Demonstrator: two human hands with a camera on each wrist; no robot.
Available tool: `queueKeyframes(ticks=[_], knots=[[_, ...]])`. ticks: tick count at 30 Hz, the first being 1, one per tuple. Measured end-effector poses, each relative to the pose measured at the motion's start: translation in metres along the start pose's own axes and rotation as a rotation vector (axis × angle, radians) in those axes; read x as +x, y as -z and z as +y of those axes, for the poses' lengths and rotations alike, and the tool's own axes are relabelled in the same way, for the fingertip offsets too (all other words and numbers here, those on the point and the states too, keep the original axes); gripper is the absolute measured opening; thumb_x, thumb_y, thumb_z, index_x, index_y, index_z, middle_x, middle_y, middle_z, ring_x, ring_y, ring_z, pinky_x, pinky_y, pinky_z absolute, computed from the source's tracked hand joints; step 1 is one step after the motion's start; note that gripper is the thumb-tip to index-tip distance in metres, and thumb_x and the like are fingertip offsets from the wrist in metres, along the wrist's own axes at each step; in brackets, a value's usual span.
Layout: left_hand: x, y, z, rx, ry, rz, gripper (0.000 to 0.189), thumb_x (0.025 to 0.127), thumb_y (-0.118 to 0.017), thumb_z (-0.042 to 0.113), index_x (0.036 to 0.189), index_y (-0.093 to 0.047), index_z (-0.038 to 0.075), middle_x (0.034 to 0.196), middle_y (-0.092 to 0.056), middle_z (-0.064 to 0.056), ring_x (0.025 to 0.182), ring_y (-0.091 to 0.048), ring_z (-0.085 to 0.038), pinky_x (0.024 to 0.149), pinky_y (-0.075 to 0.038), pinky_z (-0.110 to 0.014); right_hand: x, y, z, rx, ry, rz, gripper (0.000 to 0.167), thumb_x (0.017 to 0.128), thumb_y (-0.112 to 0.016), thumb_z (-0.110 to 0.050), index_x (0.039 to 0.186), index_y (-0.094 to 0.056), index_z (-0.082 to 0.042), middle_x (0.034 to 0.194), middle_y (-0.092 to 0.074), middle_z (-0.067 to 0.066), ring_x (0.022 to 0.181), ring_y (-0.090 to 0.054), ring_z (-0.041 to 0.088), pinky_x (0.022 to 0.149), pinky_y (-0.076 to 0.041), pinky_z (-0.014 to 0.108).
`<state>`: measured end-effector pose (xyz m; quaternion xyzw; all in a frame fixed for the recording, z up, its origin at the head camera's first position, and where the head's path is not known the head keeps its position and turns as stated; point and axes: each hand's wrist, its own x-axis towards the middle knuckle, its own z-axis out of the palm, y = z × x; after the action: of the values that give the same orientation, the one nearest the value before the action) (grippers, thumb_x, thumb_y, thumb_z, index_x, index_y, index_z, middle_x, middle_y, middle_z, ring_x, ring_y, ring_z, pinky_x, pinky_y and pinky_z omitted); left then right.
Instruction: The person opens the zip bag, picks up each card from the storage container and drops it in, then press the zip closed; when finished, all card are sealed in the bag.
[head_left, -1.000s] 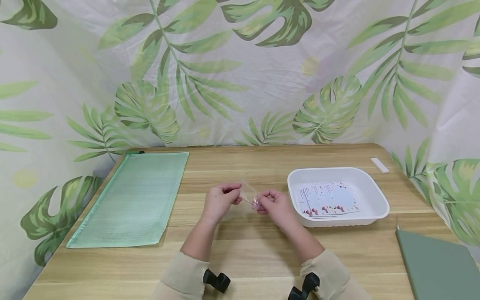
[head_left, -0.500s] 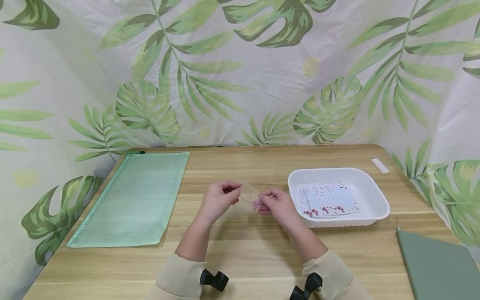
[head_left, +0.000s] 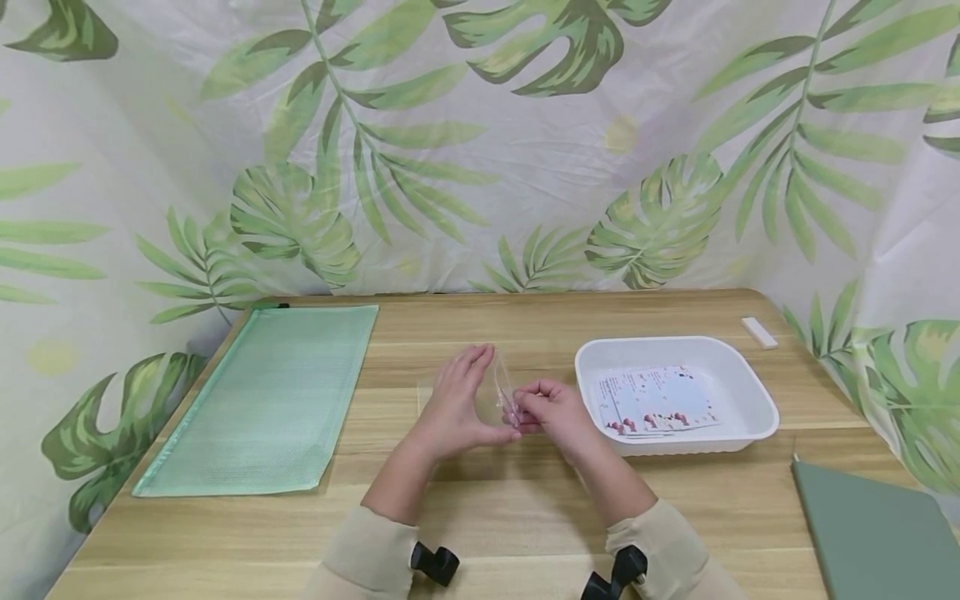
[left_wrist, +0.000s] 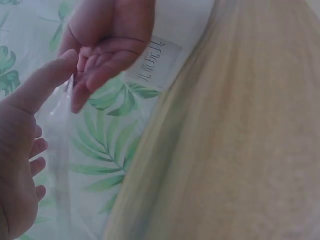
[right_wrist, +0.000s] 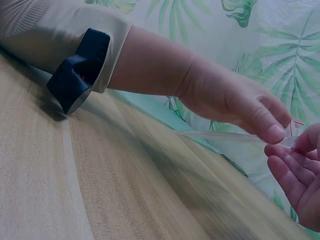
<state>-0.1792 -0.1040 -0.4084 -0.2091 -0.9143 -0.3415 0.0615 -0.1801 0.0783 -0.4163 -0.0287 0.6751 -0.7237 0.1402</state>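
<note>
Transparent plastic film makes up the bag (head_left: 503, 385), held up between the two hands above the middle of the tabletop (head_left: 465, 325). It looks thin, so I judge it very light and limp, slick on its faces and apt to fold or crease; a hard tug could stretch or tear it. The right hand (head_left: 553, 414) pinches its near-right end, thumb against curled fingers. The left hand (head_left: 456, 410) is spread wide, thumb and fingers well apart, gripping nothing; its thumb tip reaches close to the right fingertips, and film shows beyond its far side. Whether film touches the left palm, I cannot tell. Something pinkish shows at the right fingertips, too small to make out.

A pinch at the edge or corner should serve best, since a flat face offers little to grip. Of the surroundings, the tray (head_left: 759, 400) stands just beside the right hand, its raised rim limiting rightward moves, with cards (head_left: 656, 400) lying inside. Leftward, bare wood separates the left hand from the green pouch (head_left: 258, 400); more wood lies beyond the fingers, up to the back edge and the leafy cloth (head_left: 540, 125).
</note>
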Motion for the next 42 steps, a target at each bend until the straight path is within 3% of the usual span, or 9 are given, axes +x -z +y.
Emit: queueKeyframes(ticks=[10,19,24,28,32,37,42], knots=[[-0.002,-0.006,-0.008,-0.019,0.017,0.013,0.117,0.058,-0.09,0.046,0.152,-0.031,0.008,0.15,-0.04,-0.015,0.142,-0.032,-0.035,0.119,-0.021,-0.055,-0.003,0.0,-0.003,0.006,-0.002,-0.062,0.015,0.093,-0.055,-0.004,0.1,-0.059,0.009,0.077,-0.07,0.0,0.074,-0.071,0.011,0.069,-0.059,0.026],[-0.002,-0.002,-0.008,-0.095,-0.037,0.13,0.093,0.059,-0.089,0.032,0.139,-0.047,0.009,0.132,-0.053,-0.012,0.127,-0.045,-0.031,0.109,-0.037,-0.051,-0.003,-0.001,-0.003,0.002,-0.007,-0.066,0.026,0.093,-0.054,-0.003,0.108,-0.055,0.018,0.077,-0.068,-0.003,0.067,-0.069,0.007,0.072,-0.06,0.03],[-0.002,0.002,-0.006,-0.053,-0.072,0.17,0.083,0.062,-0.088,0.032,0.132,-0.053,0.009,0.127,-0.058,-0.01,0.123,-0.05,-0.03,0.107,-0.038,-0.049,-0.004,0.0,-0.003,-0.003,-0.014,-0.07,0.02,0.093,-0.054,-0.004,0.103,-0.059,0.012,0.077,-0.072,-0.001,0.07,-0.07,0.007,0.072,-0.06,0.03],[-0.001,0.004,-0.004,-0.006,-0.092,0.18,0.079,0.063,-0.088,0.032,0.13,-0.055,0.009,0.123,-0.06,-0.009,0.119,-0.053,-0.028,0.104,-0.04,-0.049,-0.004,0.0,-0.004,-0.027,-0.022,-0.057,0.018,0.092,-0.055,-0.005,0.103,-0.06,0.009,0.077,-0.072,-0.001,0.071,-0.07,0.008,0.078,-0.06,0.037],[-0.001,0.003,-0.004,-0.001,-0.064,0.165,0.082,0.064,-0.088,0.034,0.132,-0.053,0.008,0.127,-0.059,-0.009,0.122,-0.052,-0.029,0.106,-0.038,-0.05,-0.003,-0.001,-0.005,-0.1,0.018,0.043,0.023,0.093,-0.06,-0.009,0.108,-0.061,0.008,0.085,-0.072,0.004,0.075,-0.069,0.008,0.082,-0.059,0.038],[-0.001,-0.004,-0.006,0.005,-0.014,0.114,0.087,0.064,-0.087,0.039,0.137,-0.05,0.007,0.132,-0.056,-0.01,0.126,-0.048,-0.03,0.109,-0.036,-0.051,-0.003,-0.004,-0.006,-0.284,0.143,0.195,0.021,0.09,-0.069,-0.014,0.104,-0.069,0.002,0.095,-0.071,0.012,0.083,-0.062,0.01,0.076,-0.053,0.023],[-0.001,-0.014,-0.009,0.023,-0.039,0.088,0.088,0.064,-0.086,0.042,0.137,-0.05,0.006,0.133,-0.056,-0.012,0.128,-0.048,-0.032,0.11,-0.033,-0.053,-0.004,-0.008,-0.002,-0.395,0.176,0.145,0.02,0.086,-0.074,-0.018,0.101,-0.074,-0.004,0.09,-0.072,0.008,0.079,-0.058,0.01,0.07,-0.048,0.02]])
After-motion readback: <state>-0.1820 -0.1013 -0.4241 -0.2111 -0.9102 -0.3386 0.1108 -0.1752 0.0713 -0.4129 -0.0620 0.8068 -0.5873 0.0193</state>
